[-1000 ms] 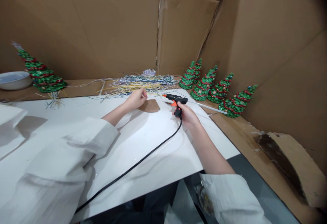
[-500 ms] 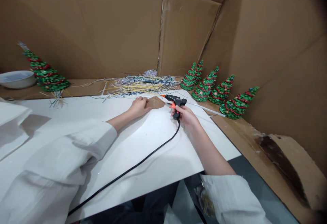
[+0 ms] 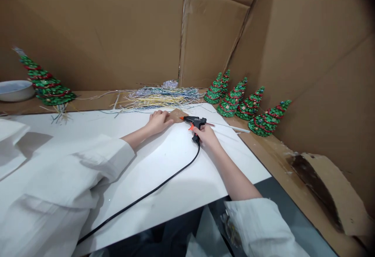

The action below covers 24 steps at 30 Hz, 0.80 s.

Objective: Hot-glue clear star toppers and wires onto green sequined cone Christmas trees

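Note:
My right hand [image 3: 206,136] is wrapped round the handle of a black hot glue gun [image 3: 198,122] with an orange nozzle and trigger. The nozzle points left and sits over the right part of a small brown cardboard piece [image 3: 177,115]. I cannot tell whether the tip touches it. At the left edge of that piece, my left hand [image 3: 159,122] grips it against the white sheet [image 3: 175,171], fingers on the far side and thumb nearer me. The gun's black cord [image 3: 152,191] runs across the sheet toward my left sleeve.
Several small decorated Christmas trees [image 3: 231,99] stand at the right back, and another tree [image 3: 47,83] leans at the left beside a white bowl [image 3: 16,91]. Bundled wire strands [image 3: 158,99] lie behind the sheet. Cardboard walls [image 3: 131,26] enclose the table. A white stick [image 3: 234,128] lies at right.
The glue gun in my right hand has moved left and slightly down, bringing its nozzle over the cardboard piece. My left hand still holds the piece. The view has shifted slightly.

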{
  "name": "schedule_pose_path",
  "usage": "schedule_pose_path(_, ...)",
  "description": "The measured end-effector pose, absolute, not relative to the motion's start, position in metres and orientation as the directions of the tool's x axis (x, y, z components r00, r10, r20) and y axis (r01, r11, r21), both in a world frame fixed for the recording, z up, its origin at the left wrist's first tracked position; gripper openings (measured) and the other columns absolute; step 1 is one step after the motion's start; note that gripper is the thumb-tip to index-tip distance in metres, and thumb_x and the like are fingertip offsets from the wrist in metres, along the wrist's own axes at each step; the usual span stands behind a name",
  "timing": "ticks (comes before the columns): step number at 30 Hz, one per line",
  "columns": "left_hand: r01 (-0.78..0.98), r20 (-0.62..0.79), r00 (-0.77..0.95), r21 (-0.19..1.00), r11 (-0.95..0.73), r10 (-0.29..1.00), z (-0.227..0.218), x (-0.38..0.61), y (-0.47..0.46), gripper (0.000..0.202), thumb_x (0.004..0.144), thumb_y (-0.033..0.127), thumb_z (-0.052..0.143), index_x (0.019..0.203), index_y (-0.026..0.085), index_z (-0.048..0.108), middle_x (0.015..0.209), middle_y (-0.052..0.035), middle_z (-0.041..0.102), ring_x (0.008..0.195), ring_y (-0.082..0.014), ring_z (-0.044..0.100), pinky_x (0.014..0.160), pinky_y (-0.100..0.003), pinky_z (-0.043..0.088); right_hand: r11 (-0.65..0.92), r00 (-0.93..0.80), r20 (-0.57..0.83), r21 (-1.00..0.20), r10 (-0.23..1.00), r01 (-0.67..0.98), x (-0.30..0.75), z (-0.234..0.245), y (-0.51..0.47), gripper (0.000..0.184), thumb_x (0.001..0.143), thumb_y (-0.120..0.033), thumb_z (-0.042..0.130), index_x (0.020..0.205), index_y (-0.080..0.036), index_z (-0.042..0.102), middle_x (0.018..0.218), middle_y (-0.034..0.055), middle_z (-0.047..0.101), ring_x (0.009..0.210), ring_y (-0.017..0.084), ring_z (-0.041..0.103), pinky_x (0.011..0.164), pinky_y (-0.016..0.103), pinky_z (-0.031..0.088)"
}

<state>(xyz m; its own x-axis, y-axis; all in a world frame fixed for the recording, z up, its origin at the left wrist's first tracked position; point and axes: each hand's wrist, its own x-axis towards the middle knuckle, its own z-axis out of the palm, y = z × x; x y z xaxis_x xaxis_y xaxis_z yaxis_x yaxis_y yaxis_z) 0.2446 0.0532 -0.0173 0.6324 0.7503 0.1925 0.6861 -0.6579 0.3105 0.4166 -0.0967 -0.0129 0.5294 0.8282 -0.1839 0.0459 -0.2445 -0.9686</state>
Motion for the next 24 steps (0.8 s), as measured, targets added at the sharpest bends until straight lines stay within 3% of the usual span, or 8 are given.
schedule_pose_path(3,0.689,0.191,0.626,0.318,-0.651,0.756,-0.018,0.228,0.055,0.047,0.083,0.047,0.041,0.116,0.015,0.052,0.116,-0.0146,0.059,0.111,-0.0314,0.05,0.092,-0.043,0.036,-0.395,0.603,-0.094,-0.833,0.792,0.388,0.42,-0.008,-0.102,0.029,0.071,-0.034,0.065,0.051,-0.019,0.049,0.064,0.007,0.062,0.075,0.021,0.061,0.057,0.024,0.04)
schedule_pose_path(6,0.685,0.191,0.629,0.323,-0.653,0.754,-0.022,0.212,0.054,0.044,0.084,0.044,0.04,0.114,0.016,0.053,0.116,-0.0117,0.061,0.111,-0.0289,0.052,0.092,-0.04,0.038,-0.479,0.604,-0.039,-0.65,0.796,0.59,0.416,-0.001,-0.107,0.028,0.074,-0.041,0.059,0.062,-0.016,0.059,0.082,0.0151,0.067,0.09,0.029,0.061,0.07,0.032,0.042)
schedule_pose_path(10,0.666,0.221,0.645,0.305,-0.68,0.731,-0.03,0.205,0.051,0.043,0.082,0.044,0.043,0.112,0.016,0.055,0.12,-0.0125,0.059,0.114,-0.0309,0.05,0.093,-0.043,0.037,-0.506,0.567,-0.01,-0.463,0.823,0.727,0.41,0.006,-0.11,0.033,0.079,-0.043,0.052,0.077,-0.013,0.066,0.091,0.0183,0.069,0.091,0.031,0.063,0.074,0.036,0.043)
schedule_pose_path(14,0.649,0.267,0.65,0.292,-0.703,0.711,-0.037,0.206,0.05,0.041,0.081,0.045,0.044,0.108,0.018,0.057,0.118,-0.0133,0.059,0.113,-0.0323,0.05,0.09,-0.045,0.038,-0.511,0.548,0.007,-0.351,0.837,0.785,0.408,0.007,-0.11,0.034,0.08,-0.042,0.048,0.082,-0.013,0.067,0.093,0.0172,0.069,0.089,0.03,0.064,0.073,0.035,0.044)
schedule_pose_path(20,0.652,0.36,0.588,0.319,-0.688,0.724,-0.036,0.204,0.05,0.033,0.086,0.038,0.036,0.099,0.018,0.059,0.108,-0.0111,0.064,0.108,-0.0292,0.052,0.09,-0.043,0.036,-0.515,0.568,0.07,-0.342,0.82,0.786,0.412,0.01,-0.114,0.038,0.085,-0.049,0.041,0.079,-0.018,0.063,0.083,0.0095,0.069,0.081,0.023,0.064,0.068,0.03,0.042)
schedule_pose_path(22,0.653,0.395,0.573,0.309,-0.691,0.718,-0.033,0.202,0.05,0.031,0.086,0.034,0.034,0.091,0.018,0.06,0.104,-0.0107,0.065,0.106,-0.0291,0.052,0.089,-0.042,0.035,-0.471,0.615,0.25,-0.452,0.748,0.758,0.417,0.015,-0.116,0.035,0.089,-0.045,0.035,0.084,-0.02,0.059,0.079,0.0048,0.067,0.076,0.018,0.062,0.067,0.026,0.041)
schedule_pose_path(24,0.655,0.421,0.568,0.288,-0.698,0.707,-0.031,0.201,0.049,0.029,0.085,0.033,0.035,0.084,0.019,0.06,0.098,-0.0098,0.066,0.101,-0.0288,0.053,0.086,-0.042,0.036,-0.359,0.65,0.479,-0.566,0.59,0.742,0.429,0.022,-0.119,0.032,0.091,-0.039,0.032,0.084,-0.02,0.056,0.076,0.0024,0.065,0.073,0.015,0.059,0.068,0.024,0.04)
